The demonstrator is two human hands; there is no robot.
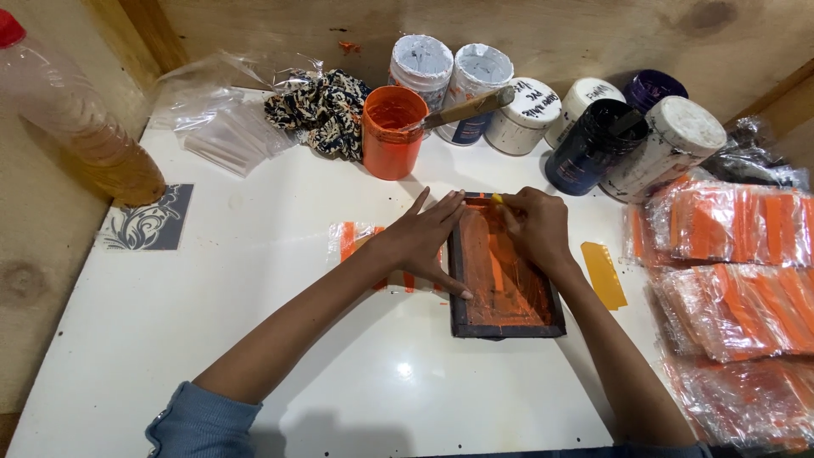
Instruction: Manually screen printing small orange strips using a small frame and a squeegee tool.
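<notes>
A small dark-framed printing screen [506, 270], smeared all over with orange ink, is laid flat on the white tabletop [254, 339], pretty much dead centre. The left hand [426, 239] is spread flat with fingers apart, pressed against the frame's left edge, and a clear plastic sheet with orange print [356, 242] is partly covered by it. The right hand [534, 227] is curled shut around a little yellow scraper [498, 199], of which only the tip is seen, held at the top end of the screen's mesh.

A second yellow scraper [604, 274] is left lying just beside the frame on the right. Further right, stacks of printed plastic bags [738, 280] with orange stripes are piled up. Behind the screen, an open orange paint tub [391, 132] is seen with a wooden-handled tool [465, 109] propped in it, next to a cluster of white and dark paint jars [593, 136]. A patterned rag [322, 110] and loose clear bags [222, 119] are bunched at the back left, and a plastic bottle [80, 127] of amber liquid is parked off the left edge.
</notes>
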